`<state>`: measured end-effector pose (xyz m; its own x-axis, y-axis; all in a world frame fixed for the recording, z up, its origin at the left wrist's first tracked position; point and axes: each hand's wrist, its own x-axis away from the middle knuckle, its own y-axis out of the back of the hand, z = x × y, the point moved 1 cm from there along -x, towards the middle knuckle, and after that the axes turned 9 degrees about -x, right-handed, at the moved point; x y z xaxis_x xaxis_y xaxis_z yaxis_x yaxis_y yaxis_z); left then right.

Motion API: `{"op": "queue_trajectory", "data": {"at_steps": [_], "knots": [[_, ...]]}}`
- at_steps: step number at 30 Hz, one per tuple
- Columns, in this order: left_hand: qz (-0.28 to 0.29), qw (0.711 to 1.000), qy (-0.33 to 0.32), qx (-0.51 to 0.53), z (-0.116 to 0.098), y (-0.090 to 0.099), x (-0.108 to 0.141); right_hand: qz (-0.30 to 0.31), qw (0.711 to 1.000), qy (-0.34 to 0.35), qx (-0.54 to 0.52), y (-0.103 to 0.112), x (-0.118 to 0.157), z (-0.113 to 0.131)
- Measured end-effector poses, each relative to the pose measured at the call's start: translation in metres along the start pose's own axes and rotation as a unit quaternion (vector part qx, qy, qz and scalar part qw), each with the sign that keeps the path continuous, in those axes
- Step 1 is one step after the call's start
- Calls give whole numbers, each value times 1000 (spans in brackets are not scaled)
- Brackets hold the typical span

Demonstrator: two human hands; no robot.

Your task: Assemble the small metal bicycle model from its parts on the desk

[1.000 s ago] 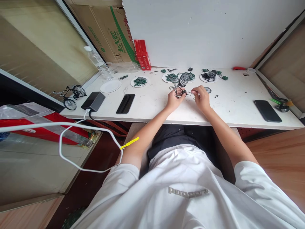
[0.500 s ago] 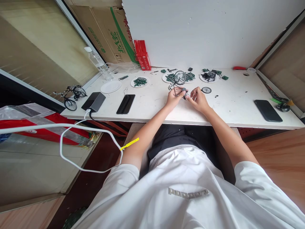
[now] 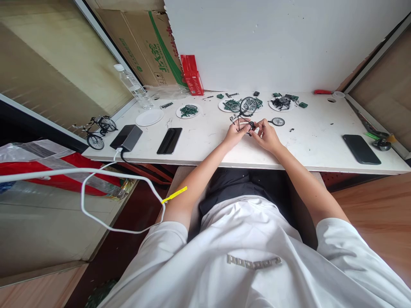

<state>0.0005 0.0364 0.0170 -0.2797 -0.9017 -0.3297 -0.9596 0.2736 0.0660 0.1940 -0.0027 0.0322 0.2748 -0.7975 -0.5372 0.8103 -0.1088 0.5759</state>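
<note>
Above the table, my left hand (image 3: 237, 131) is closed around the frame of a small black model bicycle (image 3: 240, 116). The bicycle's one visible spoked wheel (image 3: 248, 106) points up and away from me. At the near end of the frame, my right hand (image 3: 265, 135) has its thumb and fingers pinched on a small dark part of the bicycle, largely hidden by the fingertips. A loose spoked wheel (image 3: 278, 121) lies flat on the table just right of my right hand.
Plates with green parts (image 3: 189, 111) and black parts (image 3: 281, 103) stand behind my hands. A finished-looking model bicycle (image 3: 98, 129), a grey power block (image 3: 126, 137) and a phone (image 3: 170, 140) are at left. Another phone (image 3: 361, 149) lies right. A white cable (image 3: 82, 201) loops by my left arm.
The bicycle has turned slightly, its raised wheel shifting to the right. My right fingertips have closed in on the dark part at the near end of the frame.
</note>
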Motion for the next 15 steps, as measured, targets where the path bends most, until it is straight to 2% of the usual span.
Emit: {"op": "queue_trajectory", "data": {"at_steps": [3,6,10,15], "knots": [[5,1000,0,-1,4,0,0,-18,999,-8,-48,-2,-2,-3],[-3,999,44,6,12,-1,0,-47,996,-14,-78,-2,-4,-6],[-26,995,97,10,20,-3,-3,-100,994,-18,-41,2,-5,-6],[-47,994,102,-12,23,-2,-3,-115,993,-19,9,4,-3,-7]]}}
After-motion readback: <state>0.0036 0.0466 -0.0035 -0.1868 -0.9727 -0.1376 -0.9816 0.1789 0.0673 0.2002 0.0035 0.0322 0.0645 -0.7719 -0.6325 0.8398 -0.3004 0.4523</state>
